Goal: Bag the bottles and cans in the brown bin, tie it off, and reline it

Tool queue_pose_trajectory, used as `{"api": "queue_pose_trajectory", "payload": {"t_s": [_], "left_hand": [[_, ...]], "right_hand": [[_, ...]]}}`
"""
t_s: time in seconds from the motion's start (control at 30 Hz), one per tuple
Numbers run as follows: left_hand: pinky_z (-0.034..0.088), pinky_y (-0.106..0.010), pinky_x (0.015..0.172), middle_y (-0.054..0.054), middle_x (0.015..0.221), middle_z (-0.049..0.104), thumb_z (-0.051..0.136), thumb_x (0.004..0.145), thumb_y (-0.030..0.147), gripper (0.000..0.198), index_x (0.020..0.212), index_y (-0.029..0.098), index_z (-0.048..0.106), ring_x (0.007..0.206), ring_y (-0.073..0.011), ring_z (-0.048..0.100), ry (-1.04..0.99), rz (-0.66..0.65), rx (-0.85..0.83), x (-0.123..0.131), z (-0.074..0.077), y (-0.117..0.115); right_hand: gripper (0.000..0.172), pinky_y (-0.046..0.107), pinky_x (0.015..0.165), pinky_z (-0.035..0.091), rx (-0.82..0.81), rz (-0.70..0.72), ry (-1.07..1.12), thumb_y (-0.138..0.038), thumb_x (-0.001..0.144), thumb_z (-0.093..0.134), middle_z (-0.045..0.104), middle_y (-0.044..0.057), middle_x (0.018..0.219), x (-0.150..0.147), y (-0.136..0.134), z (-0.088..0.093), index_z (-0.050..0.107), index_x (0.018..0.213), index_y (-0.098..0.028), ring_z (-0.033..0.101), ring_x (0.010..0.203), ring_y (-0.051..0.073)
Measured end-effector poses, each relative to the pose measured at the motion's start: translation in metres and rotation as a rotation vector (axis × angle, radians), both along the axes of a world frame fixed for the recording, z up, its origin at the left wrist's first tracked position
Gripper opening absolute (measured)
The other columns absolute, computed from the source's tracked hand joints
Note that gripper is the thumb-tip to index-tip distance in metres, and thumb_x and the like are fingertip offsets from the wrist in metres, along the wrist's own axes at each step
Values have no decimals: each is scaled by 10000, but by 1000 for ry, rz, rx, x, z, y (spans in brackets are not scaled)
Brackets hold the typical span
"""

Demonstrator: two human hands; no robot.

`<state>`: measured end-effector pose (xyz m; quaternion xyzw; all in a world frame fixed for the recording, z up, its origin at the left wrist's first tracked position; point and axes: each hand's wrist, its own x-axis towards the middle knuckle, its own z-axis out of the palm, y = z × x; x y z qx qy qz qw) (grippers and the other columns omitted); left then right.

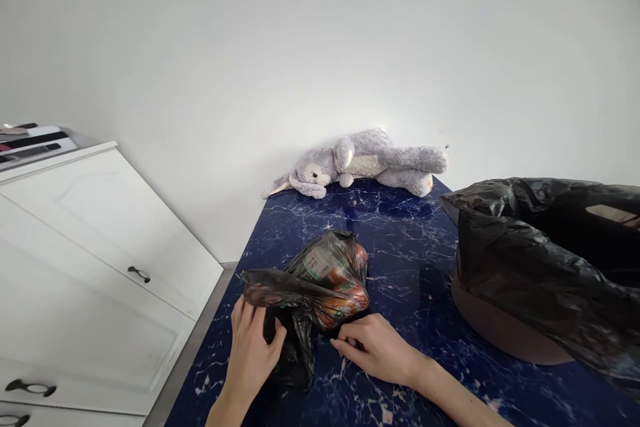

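A thin black plastic bag (300, 287) lies on the blue marbled tabletop, with colourful printed packaging (345, 280) showing through it. My left hand (253, 340) is bent around the bag's near left side; its fingertips go partly out of sight in the folds, and the thumb lies against the plastic. At the lower right edge of the bag, my right hand (373, 347) rests low over the table with its fingers curled in, pinching at the plastic there. A loose dark part of the bag hangs down between the two hands. What exactly the packaging holds cannot be made out.
On the right stands a brownish bin (500, 327) lined with a black bin bag (530, 267). A grey plush rabbit (365, 157) lies on its side at the table's far edge, by the white wall. White cabinets (100, 280) with dark handles stand to the left.
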<state>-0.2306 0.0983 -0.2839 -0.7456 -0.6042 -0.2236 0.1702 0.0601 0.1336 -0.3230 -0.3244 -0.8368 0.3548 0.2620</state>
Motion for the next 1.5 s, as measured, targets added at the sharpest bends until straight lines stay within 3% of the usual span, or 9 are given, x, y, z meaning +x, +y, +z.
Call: {"api": "queue_pose_trajectory", "payload": {"t_s": [0.27,0.53,0.7,0.9,1.0,1.1,1.17,1.33,1.5], "left_hand": [[482,-616,1123,-220,1451,651,516,1059,379,520,1536,172,487,1419,-427,569,44,-28,-105,-1,-11,17],[485,-588,1098,-154,1240,788,456,1026,178,385,1344,202,671,1238,-362,714,13,-87,-243,5,-12,52],[436,-601,1179,-151,1447,704,456,1093,291,441,1514,216,565,1389,-356,623,-24,-134,-215,10,20,57],[583,-442,1062,-141,1342,748,455,1098,365,408,1432,218,640,1291,-320,695,-233,-175,-63,3,59,29],[625,-305,718,-107,1034,797,508,1059,403,345,1253,192,701,852,-245,774,-358,-107,122,-1,69,9],[427,-238,445,4,734,691,567,1030,427,276,1073,201,721,442,-119,485,-530,38,314,-7,80,-8],[384,-241,446,32,660,625,587,1021,433,271,998,199,723,444,-112,434,-645,133,409,-14,90,-15],[489,-287,641,-20,816,697,720,917,481,298,963,187,729,699,-175,616,-725,243,601,-39,122,-16],[443,-270,611,4,783,679,800,832,508,348,968,191,761,626,-137,518,-661,233,509,-63,135,5]], "right_hand": [[487,252,566,299,-32,21,5,-518,1116,464,603,-12,653,-1,0,-1,675,798,-215,477,544,108],[485,266,603,299,-24,1,-3,-514,1116,461,618,-8,673,-2,-1,2,674,803,-212,522,596,115],[504,266,599,318,-35,11,-14,-537,1119,446,659,9,703,-1,0,3,690,823,-211,559,605,125],[493,259,583,315,-52,16,-4,-520,1120,454,663,9,696,-2,1,1,685,810,-213,547,586,119],[467,257,595,313,-48,8,1,-511,1112,480,668,5,700,-3,0,0,692,818,-217,560,600,119],[443,255,611,321,-45,-3,4,-495,1105,500,673,4,696,-3,0,0,708,829,-219,578,615,123],[445,254,604,325,-48,-3,5,-490,1103,499,674,5,691,-3,0,0,719,828,-219,573,604,123],[468,257,599,342,-55,10,1,-469,1105,480,675,14,683,-3,1,2,729,800,-214,567,588,130],[436,262,606,339,-48,-2,-5,-473,1095,498,682,17,705,-4,-1,1,718,822,-213,583,616,138]]}}
